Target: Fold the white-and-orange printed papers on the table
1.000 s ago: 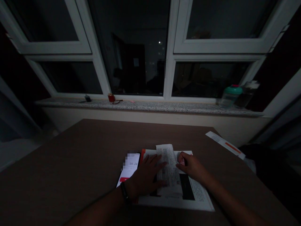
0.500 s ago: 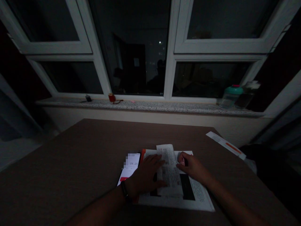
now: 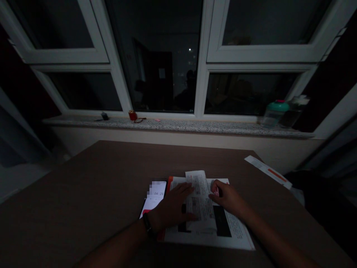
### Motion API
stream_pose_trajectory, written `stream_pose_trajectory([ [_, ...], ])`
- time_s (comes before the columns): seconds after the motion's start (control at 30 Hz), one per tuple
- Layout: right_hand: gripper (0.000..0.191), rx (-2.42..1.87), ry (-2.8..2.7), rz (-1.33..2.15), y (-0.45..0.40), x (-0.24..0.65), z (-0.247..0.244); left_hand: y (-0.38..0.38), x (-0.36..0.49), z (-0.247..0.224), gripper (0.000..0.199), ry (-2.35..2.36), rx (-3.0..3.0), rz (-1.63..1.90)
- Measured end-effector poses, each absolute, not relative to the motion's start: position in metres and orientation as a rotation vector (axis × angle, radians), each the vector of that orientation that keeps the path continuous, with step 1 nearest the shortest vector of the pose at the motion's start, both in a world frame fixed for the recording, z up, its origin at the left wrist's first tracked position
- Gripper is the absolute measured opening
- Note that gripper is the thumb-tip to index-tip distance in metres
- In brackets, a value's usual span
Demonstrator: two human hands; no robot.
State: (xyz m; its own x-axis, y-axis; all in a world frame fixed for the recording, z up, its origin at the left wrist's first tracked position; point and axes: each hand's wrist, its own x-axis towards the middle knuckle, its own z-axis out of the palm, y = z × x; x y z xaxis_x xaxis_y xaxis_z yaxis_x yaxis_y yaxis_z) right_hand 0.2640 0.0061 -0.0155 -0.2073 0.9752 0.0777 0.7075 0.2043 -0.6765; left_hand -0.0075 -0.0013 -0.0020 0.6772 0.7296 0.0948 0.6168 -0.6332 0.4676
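My left hand lies with its fingers stretched out across the left side of a narrow printed strip of paper, pressing on it. Beneath that strip is a larger printed sheet or booklet with black blocks and an orange left edge. My right hand is closed at the strip's upper right edge, around a small pink object whose kind I cannot make out. A phone with a lit timer screen rests left of the papers, partly covered by my left wrist.
The brown table reaches to the wall under a window. On its right edge lies a white strip with an orange bar. Along the stone sill stand a red jar, a small dark bottle and a teal-lidded container.
The timer on the phone has gone up by one second. Both hands stay in nearly the same place, and the papers have not visibly moved.
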Motion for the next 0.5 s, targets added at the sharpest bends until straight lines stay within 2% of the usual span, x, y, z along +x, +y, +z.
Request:
stream_pose_trajectory([
  [0.27,0.015,-1.581,-2.006,0.696,0.0047,0.2624,-0.0129,-0.0021,-0.0072,-0.0014,0.081,1.044,2.480,0.382],
  [0.5,0.012,-1.591,-2.014,0.609,0.0060,0.2612,-0.0175,-0.0029,-0.0082,-0.0072,0.084,1.070,2.543,0.408],
])
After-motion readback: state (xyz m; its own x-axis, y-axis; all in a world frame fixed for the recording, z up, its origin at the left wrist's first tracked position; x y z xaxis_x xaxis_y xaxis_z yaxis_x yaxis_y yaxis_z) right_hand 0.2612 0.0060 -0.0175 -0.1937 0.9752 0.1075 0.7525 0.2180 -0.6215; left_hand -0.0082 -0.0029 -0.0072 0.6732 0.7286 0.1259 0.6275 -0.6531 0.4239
